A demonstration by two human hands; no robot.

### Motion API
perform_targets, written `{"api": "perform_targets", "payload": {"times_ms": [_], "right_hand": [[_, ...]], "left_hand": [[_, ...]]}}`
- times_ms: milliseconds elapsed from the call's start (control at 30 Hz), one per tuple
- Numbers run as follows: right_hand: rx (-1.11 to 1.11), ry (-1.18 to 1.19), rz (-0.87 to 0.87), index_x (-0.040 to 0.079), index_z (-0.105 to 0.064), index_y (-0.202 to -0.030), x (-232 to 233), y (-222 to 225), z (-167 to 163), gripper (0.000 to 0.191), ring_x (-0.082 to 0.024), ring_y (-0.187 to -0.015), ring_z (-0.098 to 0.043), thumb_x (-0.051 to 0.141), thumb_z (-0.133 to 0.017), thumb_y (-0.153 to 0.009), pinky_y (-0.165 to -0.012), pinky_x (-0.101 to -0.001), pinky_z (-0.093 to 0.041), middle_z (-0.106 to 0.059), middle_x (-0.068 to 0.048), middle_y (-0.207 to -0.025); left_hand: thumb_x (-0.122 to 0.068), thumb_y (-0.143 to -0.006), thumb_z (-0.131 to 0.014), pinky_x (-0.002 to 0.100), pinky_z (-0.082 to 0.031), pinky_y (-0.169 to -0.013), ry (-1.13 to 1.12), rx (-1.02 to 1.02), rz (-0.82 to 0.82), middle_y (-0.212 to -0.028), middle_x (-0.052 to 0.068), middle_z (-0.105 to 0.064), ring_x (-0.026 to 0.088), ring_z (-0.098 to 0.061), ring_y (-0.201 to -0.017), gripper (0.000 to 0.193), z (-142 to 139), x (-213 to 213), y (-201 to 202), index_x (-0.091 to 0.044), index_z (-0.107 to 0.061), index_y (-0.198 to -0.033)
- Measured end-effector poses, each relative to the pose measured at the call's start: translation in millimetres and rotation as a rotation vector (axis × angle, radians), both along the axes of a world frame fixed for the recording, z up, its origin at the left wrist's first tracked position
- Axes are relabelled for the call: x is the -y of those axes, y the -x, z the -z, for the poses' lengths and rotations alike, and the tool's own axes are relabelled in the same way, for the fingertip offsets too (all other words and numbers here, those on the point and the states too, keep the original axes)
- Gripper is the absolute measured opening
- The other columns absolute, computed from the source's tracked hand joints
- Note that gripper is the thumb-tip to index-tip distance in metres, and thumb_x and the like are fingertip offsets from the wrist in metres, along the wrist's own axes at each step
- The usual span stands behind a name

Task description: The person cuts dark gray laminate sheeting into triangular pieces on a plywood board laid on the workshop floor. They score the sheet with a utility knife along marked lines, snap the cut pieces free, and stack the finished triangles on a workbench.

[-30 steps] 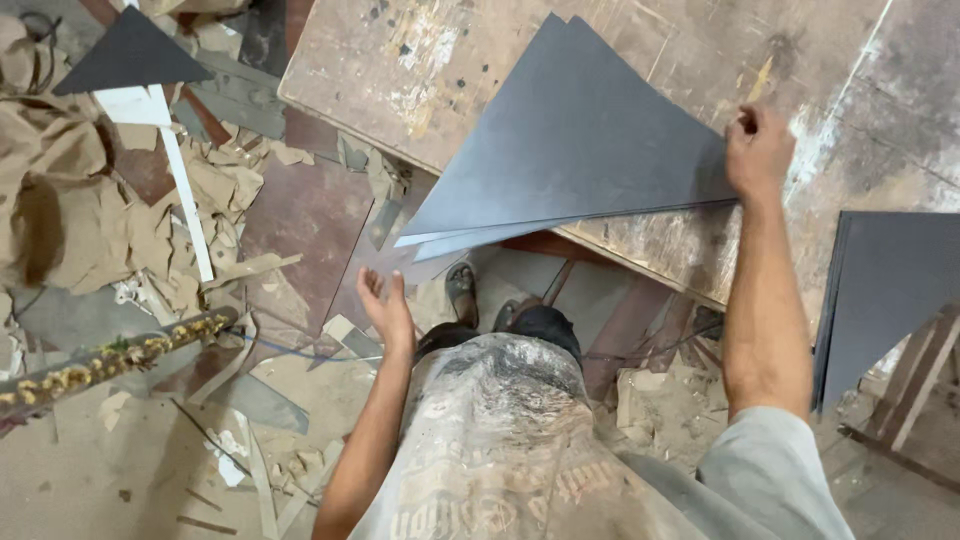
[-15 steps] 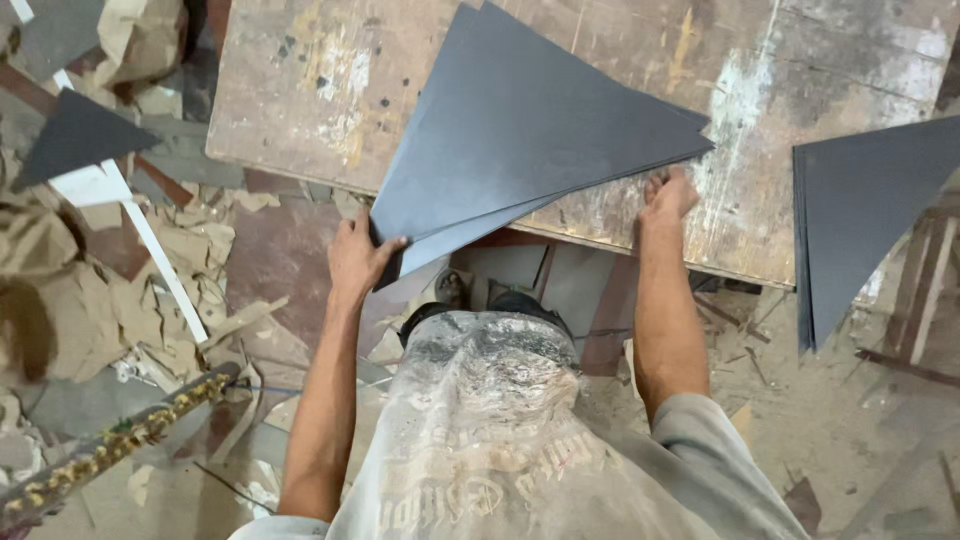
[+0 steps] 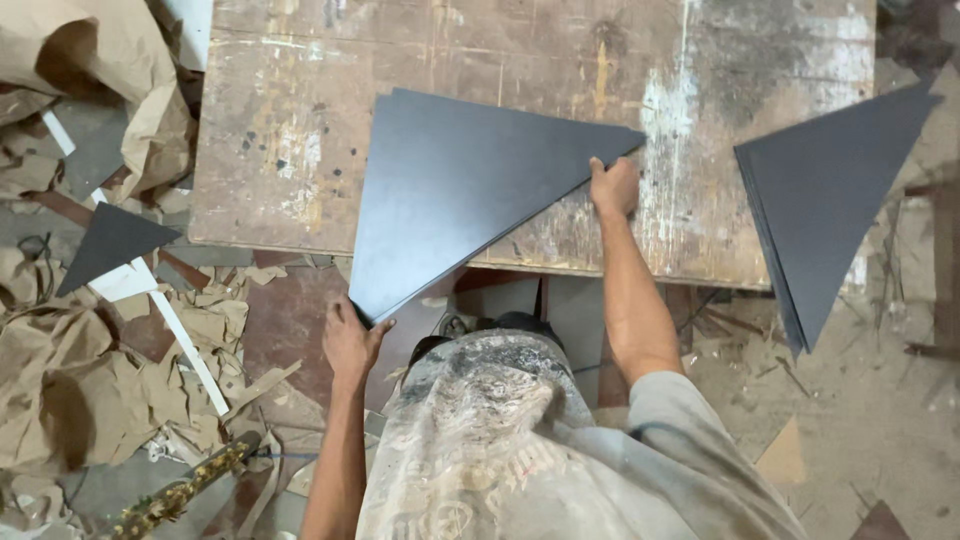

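Dark triangular sheets (image 3: 450,195) lie stacked on the worn wooden table (image 3: 280,120), lower corner overhanging its edge. Left hand (image 3: 352,340) grips that corner; right hand (image 3: 614,186) pinches the long edge. Second stack (image 3: 830,190) sits well apart.

worn, paint-streaked wooden table (image 3: 300,150) | floor (image 3: 870,400) dusty, scrap-strewn | crumpled brown paper (image 3: 70,370) at left

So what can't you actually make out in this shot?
Head view only:
- How many sheets are in the dark triangle stack: the top sheet covers them.
- Left hand fingers: under the stack's corner.
- Right hand fingertips: curled over the edge.
- Second stack: lower sheets hidden.
- Table: top cut off.
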State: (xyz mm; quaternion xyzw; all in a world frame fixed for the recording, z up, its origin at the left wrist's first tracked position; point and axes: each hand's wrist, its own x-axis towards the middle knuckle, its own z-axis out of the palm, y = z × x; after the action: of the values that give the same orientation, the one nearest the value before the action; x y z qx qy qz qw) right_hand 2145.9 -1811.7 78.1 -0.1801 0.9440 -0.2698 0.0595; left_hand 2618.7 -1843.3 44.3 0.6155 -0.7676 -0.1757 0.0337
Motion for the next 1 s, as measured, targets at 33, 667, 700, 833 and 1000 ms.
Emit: {"api": "perform_targets", "payload": {"times_ms": [33,667,700,833,1000], "right_hand": [[0.056,-0.036,-0.033,0.002,-0.074,-0.094,0.8,3.0,-1.0,0.045,-0.043,-0.094,-0.069,0.044,-0.082,-0.084,-0.081,-0.0528,-0.053,-0.072,-0.022,-0.099],[-0.181,-0.144,-0.726,0.008,-0.067,-0.132,69.2,15.7,-32.8,0.056,-0.045,-0.128,-0.051,0.045,-0.074,-0.091,-0.105,-0.0553,-0.042,-0.06,-0.023,-0.135],[-0.192,-0.154,-0.725,0.012,-0.069,-0.132,67.1,16.3,-32.7,0.054,-0.043,-0.13,-0.051,0.043,-0.074,-0.088,-0.106,-0.0538,-0.042,-0.061,-0.02,-0.136],[-0.154,-0.109,-0.808,0.017,-0.064,-0.139,49.1,24.0,-29.0,0.057,-0.043,-0.132,-0.046,0.04,-0.075,-0.088,-0.105,-0.0588,-0.037,-0.056,-0.019,-0.142],[-0.082,0.191,-0.524,0.007,-0.064,-0.134,1.5,58.2,-26.4,0.049,-0.046,-0.117,-0.06,0.032,-0.075,-0.093,-0.098,-0.0496,-0.048,-0.06,-0.026,-0.132]], "left_hand": [[-0.052,-0.071,-0.087,0.056,-0.052,-0.089,-0.173,-0.024,-0.063,-0.126,0.03,-0.06,0.049,-0.062,-0.111,0.108,0.5,-0.5,0.3,-0.001,-0.038,-0.152],[-0.038,-0.063,-0.092,0.051,-0.052,-0.086,-0.053,-0.245,-0.033,-0.123,0.023,-0.062,0.044,-0.061,-0.113,0.102,-3.6,15.4,0.5,-0.003,-0.044,-0.146],[-0.04,-0.065,-0.092,0.051,-0.052,-0.088,-0.07,-0.224,-0.044,-0.125,0.023,-0.062,0.044,-0.06,-0.115,0.099,-0.4,15.7,0.2,-0.004,-0.045,-0.144],[-0.042,-0.066,-0.092,0.052,-0.05,-0.098,-0.083,-0.188,0.022,-0.135,0.024,-0.061,0.044,-0.058,-0.124,0.107,10.0,13.3,-3.5,-0.007,-0.039,-0.153],[-0.043,-0.06,-0.092,0.059,-0.046,-0.096,-0.187,0.01,-0.118,-0.149,0.026,-0.046,0.051,-0.052,-0.124,0.133,26.9,10.2,-4.8,-0.009,-0.018,-0.165]]}}
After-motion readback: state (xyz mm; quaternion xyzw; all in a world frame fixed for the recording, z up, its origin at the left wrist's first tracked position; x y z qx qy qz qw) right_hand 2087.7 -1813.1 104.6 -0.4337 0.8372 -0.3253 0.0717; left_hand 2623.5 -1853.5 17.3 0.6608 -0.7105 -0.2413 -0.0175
